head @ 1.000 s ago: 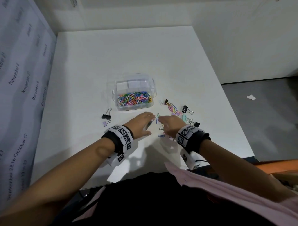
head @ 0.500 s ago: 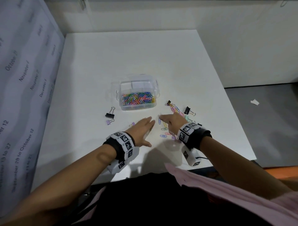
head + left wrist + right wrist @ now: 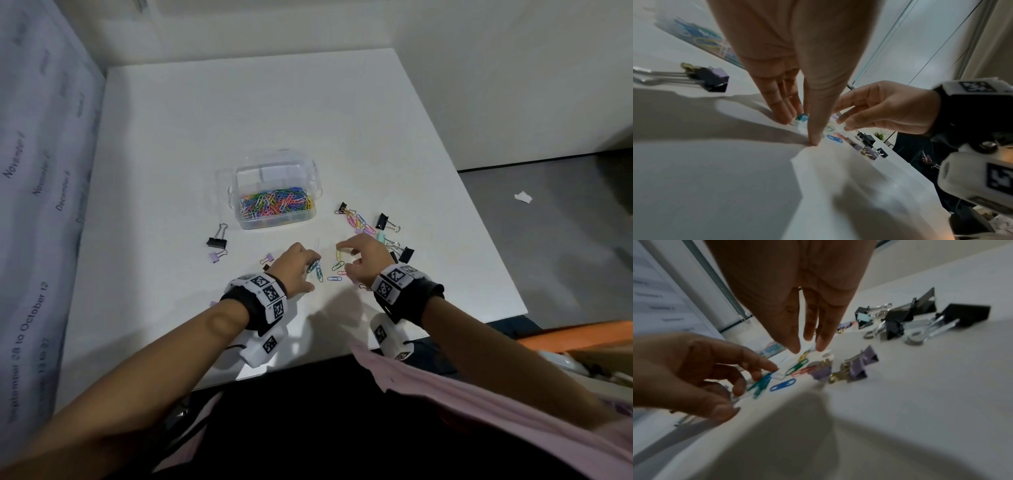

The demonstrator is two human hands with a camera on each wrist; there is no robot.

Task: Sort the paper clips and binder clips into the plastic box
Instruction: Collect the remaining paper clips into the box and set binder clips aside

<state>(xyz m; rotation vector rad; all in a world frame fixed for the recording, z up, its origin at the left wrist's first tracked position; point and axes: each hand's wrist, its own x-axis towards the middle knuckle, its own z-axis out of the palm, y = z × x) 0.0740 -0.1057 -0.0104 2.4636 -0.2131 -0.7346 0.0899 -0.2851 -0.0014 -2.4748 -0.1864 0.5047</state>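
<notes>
A clear plastic box point(image 3: 244, 219) stands mid-table, its near compartment full of coloured paper clips point(image 3: 275, 202). My left hand point(image 3: 313, 263) point(image 3: 799, 129) point(image 3: 754, 386) rests its fingertips on two teal paper clips point(image 3: 315, 270) point(image 3: 761, 384), thumb apart on the table. My right hand point(image 3: 342, 255) point(image 3: 807, 350) point(image 3: 842, 125) hovers with fingers arched over a yellow paper clip point(image 3: 338, 255) point(image 3: 804, 355), holding nothing I can see. Green point(image 3: 796, 367), red and blue point(image 3: 334, 278) point(image 3: 783, 384) clips lie between the hands. Purple binder clips point(image 3: 857, 368) sit under the right palm.
Black point(image 3: 216, 241) and purple point(image 3: 214, 257) binder clips lie left of the box. Right of it are loose paper clips point(image 3: 358, 221) and black binder clips point(image 3: 382, 221). A printed panel point(image 3: 41, 192) walls the left side. The table's near edge point(image 3: 308, 363) is by my wrists.
Both hands lay flat on the table earlier. The left fingers have now drawn in onto the teal clips, and the right fingers have lifted and arched above the yellow clip.
</notes>
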